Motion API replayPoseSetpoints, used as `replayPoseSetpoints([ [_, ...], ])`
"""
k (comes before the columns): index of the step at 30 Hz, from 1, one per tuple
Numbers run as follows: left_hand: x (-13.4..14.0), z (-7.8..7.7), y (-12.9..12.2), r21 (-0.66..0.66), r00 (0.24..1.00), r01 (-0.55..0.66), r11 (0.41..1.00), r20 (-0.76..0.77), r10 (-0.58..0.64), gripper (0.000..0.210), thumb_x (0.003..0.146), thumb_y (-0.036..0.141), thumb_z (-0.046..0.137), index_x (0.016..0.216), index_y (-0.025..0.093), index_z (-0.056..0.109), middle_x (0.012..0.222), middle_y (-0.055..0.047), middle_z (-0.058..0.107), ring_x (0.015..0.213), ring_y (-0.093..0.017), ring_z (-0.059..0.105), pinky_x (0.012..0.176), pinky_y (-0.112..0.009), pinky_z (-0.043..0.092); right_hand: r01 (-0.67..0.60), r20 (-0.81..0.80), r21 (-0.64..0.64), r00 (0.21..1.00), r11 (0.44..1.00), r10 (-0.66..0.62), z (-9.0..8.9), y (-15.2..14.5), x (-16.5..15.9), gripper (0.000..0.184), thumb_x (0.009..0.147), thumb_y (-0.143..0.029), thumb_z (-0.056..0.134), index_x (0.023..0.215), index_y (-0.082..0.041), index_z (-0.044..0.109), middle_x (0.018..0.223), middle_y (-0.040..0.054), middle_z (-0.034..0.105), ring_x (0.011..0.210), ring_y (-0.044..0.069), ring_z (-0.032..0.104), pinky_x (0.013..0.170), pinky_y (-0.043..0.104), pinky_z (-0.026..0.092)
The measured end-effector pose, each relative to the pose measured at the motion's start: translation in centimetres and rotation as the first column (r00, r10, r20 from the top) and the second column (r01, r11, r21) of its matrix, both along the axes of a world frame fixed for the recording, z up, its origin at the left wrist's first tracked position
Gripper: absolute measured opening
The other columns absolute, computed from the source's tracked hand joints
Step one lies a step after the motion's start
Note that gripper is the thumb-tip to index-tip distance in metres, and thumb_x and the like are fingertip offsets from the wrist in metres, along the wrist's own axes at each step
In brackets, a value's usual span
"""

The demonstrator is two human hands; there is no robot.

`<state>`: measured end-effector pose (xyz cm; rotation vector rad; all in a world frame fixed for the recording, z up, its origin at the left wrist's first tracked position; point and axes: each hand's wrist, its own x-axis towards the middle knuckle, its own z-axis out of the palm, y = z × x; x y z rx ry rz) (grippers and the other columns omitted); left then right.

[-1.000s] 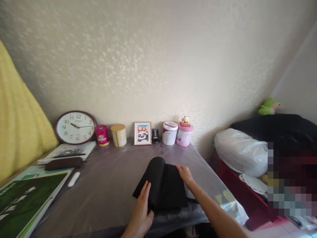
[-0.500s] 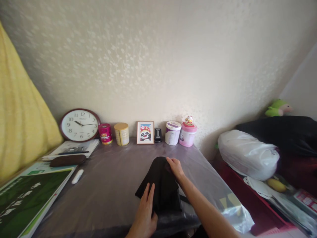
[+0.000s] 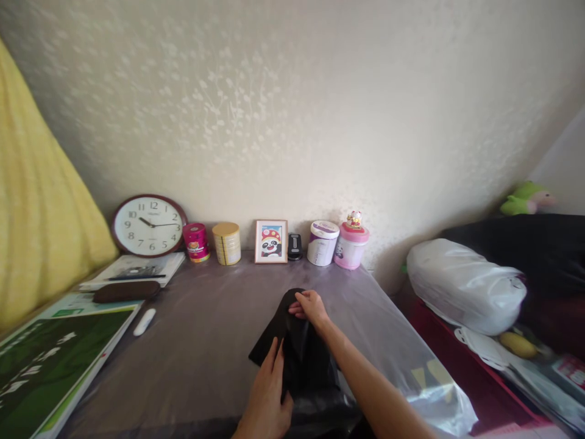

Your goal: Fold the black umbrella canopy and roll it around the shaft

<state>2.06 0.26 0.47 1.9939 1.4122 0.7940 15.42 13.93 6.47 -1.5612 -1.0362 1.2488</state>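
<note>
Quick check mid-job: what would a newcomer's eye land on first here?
Probably the large white-faced clock at the back left of the table, by the wall. Next, likely, the yellow curtain at far left and the bulging white bag at right. Front and centre, the left hand and right hand are on a folded black item.

Left grip point(image 3: 269, 395) bare; right grip point(image 3: 313, 310), forearm point(image 3: 370, 379) bare.
</note>
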Motion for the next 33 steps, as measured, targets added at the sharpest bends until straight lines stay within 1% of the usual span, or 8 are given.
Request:
replayPoseSetpoints([
  [5, -1.0, -1.3, -0.1, 0.058, 1.0, -0.002, 0.998, -0.012, 0.003, 0.077, 0.069, 0.013, 0.045, 0.141, 0.013, 0.016, 0.148, -0.015, 0.022, 0.135, -0.026, 0.024, 0.11, -0.048, 0.025, -0.089, 0.01, 0.041, 0.996, 0.995, 0.089, 0.2, -0.6, -0.1, 0.012, 0.079, -0.016, 0.052, 0.089, -0.016, 0.046, 0.068, 0.0012, 0.069, 0.056, 0.01, 0.066, 0.048, 0.016, 0.047],
  [9, -1.9, -1.3, -0.8, 0.063, 0.997, 0.014, 0.998, -0.072, -0.009, 0.071, 0.076, 0.02, 0.041, 0.141, 0.012, 0.012, 0.146, -0.018, 0.027, 0.133, -0.025, 0.03, 0.108, -0.048, 0.029, -0.283, 0.065, 0.167, 0.959, 0.944, 0.276, -0.1, -1.2, 0.6, 0.019, 0.07, -0.008, 0.05, 0.087, -0.017, 0.049, 0.083, 0.003, 0.069, 0.069, 0.011, 0.067, 0.062, 0.023, 0.051],
  [12, -2.1, -0.9, -1.2, 0.058, 0.996, -0.007, 0.998, -0.094, 0.013, 0.068, 0.078, 0.023, 0.04, 0.139, 0.01, 0.015, 0.145, -0.019, 0.029, 0.132, -0.025, 0.032, 0.107, -0.048, 0.031, -0.463, 0.146, 0.246, 0.886, 0.852, 0.439, -0.3, -1.8, 1.4, 0.036, 0.061, -0.001, 0.047, 0.093, -0.019, 0.052, 0.094, 0.0034, 0.068, 0.086, 0.014, 0.065, 0.08, 0.03, 0.051],
  [17, -2.0, -0.6, -1.3, 0.073, 0.996, -0.028, 0.997, -0.08, 0.034, 0.063, 0.078, 0.024, 0.039, 0.136, 0.01, 0.018, 0.142, -0.019, 0.034, 0.13, -0.025, 0.035, 0.106, -0.048, 0.033, -0.734, 0.455, 0.241, 0.663, 0.635, 0.594, 0.3, -3.1, 2.3, 0.062, 0.058, 0.002, 0.047, 0.116, -0.02, 0.051, 0.12, 0.0064, 0.057, 0.115, 0.019, 0.051, 0.097, 0.036, 0.041],
  [23, -2.4, -0.4, -1.4, 0.084, 0.987, -0.086, 0.993, -0.127, 0.096, 0.06, 0.077, 0.029, 0.042, 0.132, 0.011, 0.025, 0.132, -0.019, 0.045, 0.121, -0.028, 0.046, 0.099, -0.049, 0.04, -0.798, 0.676, 0.162, 0.518, 0.58, 0.525, 0.8, -4.0, 1.7, 0.083, 0.059, -0.031, 0.076, 0.132, -0.014, 0.04, 0.138, 0.0161, 0.041, 0.127, 0.028, 0.038, 0.106, 0.043, 0.03],
  [27, -2.2, 0.7, -1.9, 0.244, 0.96, -0.193, 0.95, -0.156, 0.235, 0.049, 0.079, 0.03, 0.043, 0.124, 0.014, 0.035, 0.126, -0.017, 0.049, 0.118, -0.028, 0.049, 0.098, -0.048, 0.041, -0.818, 0.762, 0.175, 0.465, 0.548, 0.45, 0.5, -4.3, 1.2, 0.086, 0.057, -0.045, 0.077, 0.131, -0.015, 0.042, 0.141, 0.0173, 0.038, 0.13, 0.03, 0.034, 0.109, 0.049, 0.018],
  [30, -1.4, 1.5, -2.0, 0.321, 0.958, -0.081, 0.944, -0.237, 0.163, 0.05, 0.077, 0.028, 0.048, 0.125, 0.019, 0.04, 0.135, -0.014, 0.043, 0.125, -0.03, 0.041, 0.102, -0.049, 0.036, -0.825, 0.8, 0.204, 0.451, 0.528, 0.395, 0.2, -4.4, 1.1, 0.074, 0.064, -0.043, 0.073, 0.128, -0.016, 0.046, 0.139, 0.0168, 0.041, 0.128, 0.028, 0.037, 0.108, 0.049, 0.021],
  [33, -0.6, 1.6, -1.7, 0.251, 0.942, 0.065, 0.966, -0.334, 0.023, 0.068, 0.069, 0.021, 0.052, 0.135, 0.02, 0.032, 0.147, -0.01, 0.027, 0.133, -0.032, 0.028, 0.106, -0.051, 0.03, -0.833, 0.847, 0.235, 0.429, 0.501, 0.315, 0.0, -4.6, 1.1, 0.051, 0.073, -0.029, 0.064, 0.121, -0.016, 0.053, 0.134, 0.0147, 0.048, 0.124, 0.024, 0.044, 0.105, 0.044, 0.029],
])
